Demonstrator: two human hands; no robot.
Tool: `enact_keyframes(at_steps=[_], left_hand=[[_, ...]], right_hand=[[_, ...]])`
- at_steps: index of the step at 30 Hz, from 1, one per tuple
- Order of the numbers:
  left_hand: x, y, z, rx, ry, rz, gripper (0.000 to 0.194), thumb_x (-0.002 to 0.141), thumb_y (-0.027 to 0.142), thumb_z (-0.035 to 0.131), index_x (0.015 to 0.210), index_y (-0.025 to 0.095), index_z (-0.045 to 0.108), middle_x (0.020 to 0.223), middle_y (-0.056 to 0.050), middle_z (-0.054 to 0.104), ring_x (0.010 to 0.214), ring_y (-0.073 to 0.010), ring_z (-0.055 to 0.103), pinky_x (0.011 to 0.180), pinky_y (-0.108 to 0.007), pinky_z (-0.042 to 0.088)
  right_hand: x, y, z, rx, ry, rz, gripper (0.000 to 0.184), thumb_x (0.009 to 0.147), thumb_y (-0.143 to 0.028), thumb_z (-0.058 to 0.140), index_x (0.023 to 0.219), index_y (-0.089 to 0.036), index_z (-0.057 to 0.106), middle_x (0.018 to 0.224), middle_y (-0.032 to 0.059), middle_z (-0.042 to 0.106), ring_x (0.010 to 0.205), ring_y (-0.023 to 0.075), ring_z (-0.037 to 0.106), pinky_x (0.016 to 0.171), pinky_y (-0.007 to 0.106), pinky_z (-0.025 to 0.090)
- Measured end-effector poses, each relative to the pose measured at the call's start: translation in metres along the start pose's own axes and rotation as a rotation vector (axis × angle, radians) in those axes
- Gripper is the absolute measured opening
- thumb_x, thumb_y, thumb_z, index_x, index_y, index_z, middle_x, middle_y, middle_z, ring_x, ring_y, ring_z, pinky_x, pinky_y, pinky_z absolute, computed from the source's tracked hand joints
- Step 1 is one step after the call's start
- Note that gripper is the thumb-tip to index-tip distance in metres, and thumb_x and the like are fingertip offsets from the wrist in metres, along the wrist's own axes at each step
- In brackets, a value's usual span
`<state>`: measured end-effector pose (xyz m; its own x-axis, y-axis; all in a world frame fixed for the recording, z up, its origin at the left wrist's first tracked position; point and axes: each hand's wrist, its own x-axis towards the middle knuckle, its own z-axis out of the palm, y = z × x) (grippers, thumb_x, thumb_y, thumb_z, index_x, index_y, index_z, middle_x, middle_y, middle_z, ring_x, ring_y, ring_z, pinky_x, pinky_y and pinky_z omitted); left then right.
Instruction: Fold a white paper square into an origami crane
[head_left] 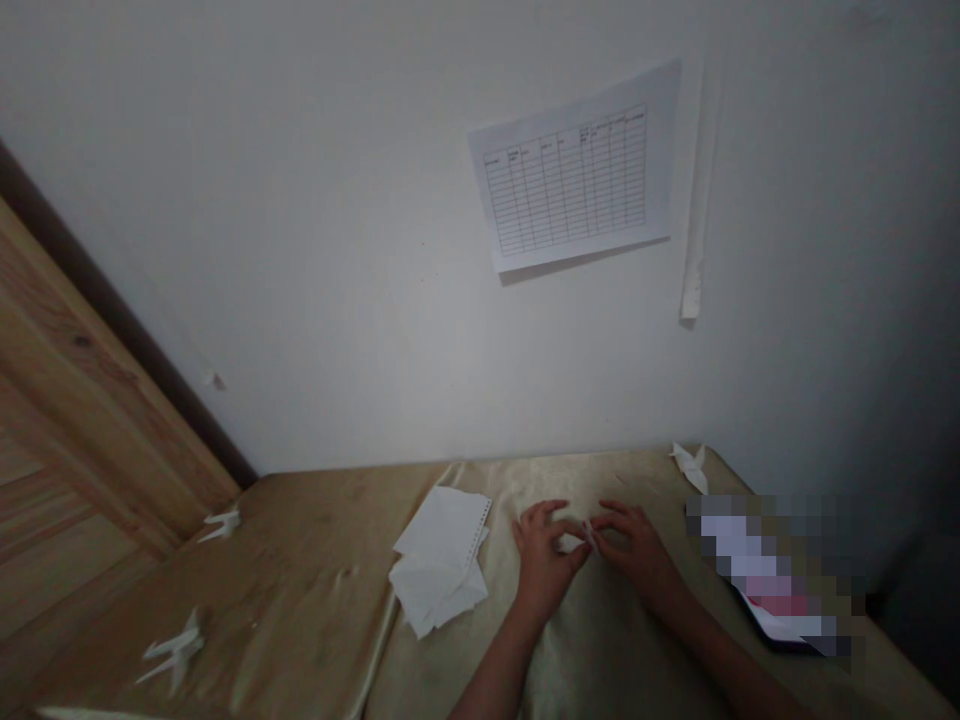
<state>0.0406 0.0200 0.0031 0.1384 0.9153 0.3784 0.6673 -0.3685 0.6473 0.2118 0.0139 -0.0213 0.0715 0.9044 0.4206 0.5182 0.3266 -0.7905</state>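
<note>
White paper (576, 542) hidden between left hand (541, 568), right hand (636, 552)

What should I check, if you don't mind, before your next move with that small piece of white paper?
1. Small white paper held between left hand and right hand: ok.
2. Its folds are even: cannot tell, as fingers hide it.
3. Loose paper stack lies apart from left hand: ok.
4. Folded paper crane at the far table edge lies apart from right hand: ok.
5. Pixelated object right of right hand lies apart from it: ok, though what it is cannot be told.
</note>
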Motion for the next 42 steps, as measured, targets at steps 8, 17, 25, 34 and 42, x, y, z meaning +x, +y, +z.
enact_keyframes(at_steps=[8,17,25,34,42], left_hand=[[-0.002,0.006,0.000,0.021,0.060,-0.003,0.010,0.076,0.023,0.080,0.081,0.032,0.077,0.125,0.000,0.067,0.125,-0.0271,0.052,0.115,-0.058,0.027],[-0.001,0.005,0.002,-0.032,0.044,-0.006,0.008,0.076,0.024,0.080,0.071,0.028,0.076,0.125,0.000,0.068,0.125,-0.0274,0.051,0.115,-0.058,0.026],[0.000,0.006,0.000,-0.062,0.074,0.017,0.015,0.070,0.015,0.079,0.076,0.029,0.077,0.121,-0.001,0.070,0.123,-0.0286,0.053,0.113,-0.057,0.029],[0.002,0.000,0.002,-0.110,0.021,0.032,0.011,0.073,0.018,0.079,0.077,0.028,0.076,0.120,-0.001,0.071,0.122,-0.0277,0.055,0.111,-0.055,0.033],[0.005,-0.009,-0.005,-0.159,-0.014,0.131,0.008,0.079,0.032,0.080,0.087,0.035,0.081,0.126,-0.003,0.068,0.127,-0.0290,0.051,0.111,-0.054,0.037]], right_hand=[[0.000,-0.003,-0.001,-0.059,0.014,-0.067,0.015,0.081,-0.034,0.059,0.079,-0.027,0.072,0.104,0.0054,0.074,0.123,0.0301,0.056,0.109,0.053,0.037],[-0.003,-0.002,0.000,-0.127,0.017,-0.135,0.011,0.084,-0.032,0.060,0.084,-0.027,0.069,0.090,0.0014,0.076,0.093,0.0243,0.069,0.117,0.060,0.022],[-0.002,-0.001,0.001,-0.060,0.055,-0.163,0.009,0.081,-0.029,0.063,0.085,-0.027,0.071,0.081,-0.0007,0.073,0.084,0.0228,0.069,0.116,0.062,0.022],[0.000,-0.014,-0.011,0.078,-0.035,-0.044,0.011,0.075,-0.031,0.063,0.074,-0.028,0.073,0.078,0.0023,0.071,0.086,0.0253,0.065,0.100,0.051,0.041],[0.002,-0.011,-0.013,0.137,-0.005,0.008,0.013,0.073,-0.035,0.067,0.075,-0.026,0.076,0.083,0.0057,0.069,0.087,0.0261,0.062,0.088,0.044,0.047]])
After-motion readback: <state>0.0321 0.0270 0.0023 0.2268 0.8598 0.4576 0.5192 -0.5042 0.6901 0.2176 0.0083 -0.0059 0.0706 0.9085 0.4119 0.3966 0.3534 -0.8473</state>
